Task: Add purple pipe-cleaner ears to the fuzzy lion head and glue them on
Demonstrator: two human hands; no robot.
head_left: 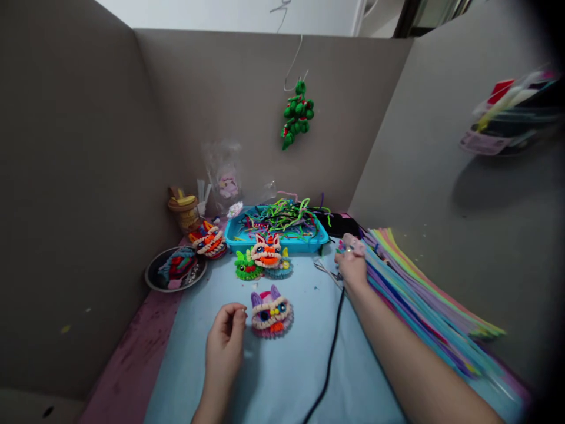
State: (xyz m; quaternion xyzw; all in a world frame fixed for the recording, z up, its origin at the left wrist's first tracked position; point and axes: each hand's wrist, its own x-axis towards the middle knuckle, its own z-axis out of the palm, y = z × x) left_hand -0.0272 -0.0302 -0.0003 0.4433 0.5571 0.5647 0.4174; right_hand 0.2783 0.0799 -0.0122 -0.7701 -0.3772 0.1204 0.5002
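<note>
My left hand [227, 338] is raised over the blue cloth with thumb and finger pinched; what is between the fingertips is too small to name. Just right of it lies a purple and cream lion-head figure [271, 312] made of fuzzy stems. My right hand [353, 268] reaches to the right back and has its fingers round a pinkish, translucent tool [354, 244] with a black cord [334, 347] running below. Scissors [327, 272] lie open beside that hand. Three more figures, one orange and white [266, 252], sit together in front of the basket.
A blue basket [276, 242] of loose stems stands at the back. Bundled coloured stems [424, 306] lie along the right side. At left are a metal bowl [152, 280] and a brown pot [184, 213]. A green ornament [298, 115] hangs on the grey rear panel.
</note>
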